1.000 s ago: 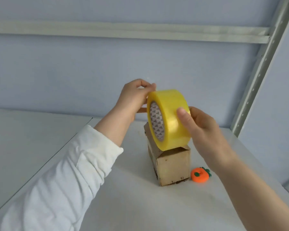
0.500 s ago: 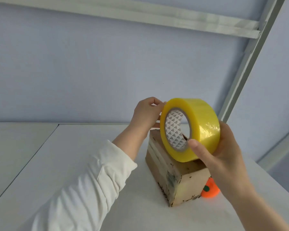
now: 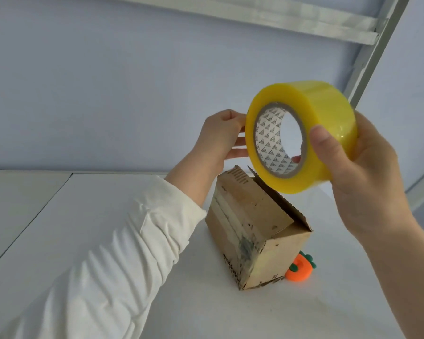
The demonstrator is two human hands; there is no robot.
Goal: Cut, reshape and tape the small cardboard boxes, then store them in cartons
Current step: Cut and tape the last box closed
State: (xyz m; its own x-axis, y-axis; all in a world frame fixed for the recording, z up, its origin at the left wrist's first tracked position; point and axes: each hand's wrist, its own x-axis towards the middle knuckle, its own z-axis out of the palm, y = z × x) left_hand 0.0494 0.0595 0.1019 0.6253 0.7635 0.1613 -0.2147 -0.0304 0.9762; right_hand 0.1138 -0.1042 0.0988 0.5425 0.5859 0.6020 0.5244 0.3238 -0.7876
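Mid-frame, the left hand (image 3: 218,135) pinches the rim of a glossy yellow roll (image 3: 326,108) with a triangle-printed core, above the scuffed corrugated box (image 3: 252,226) standing lower centre on a white table (image 3: 103,196). The right hand (image 3: 367,189) grips the roll's band.

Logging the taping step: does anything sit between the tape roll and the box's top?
Nothing visible: right hand and left hand hold the tape roll over the cardboard box; the orange toy lies beside it.

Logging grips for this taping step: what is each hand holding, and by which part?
The right hand grips the yellow tape roll around its outer band; the left hand pinches the roll's left edge.
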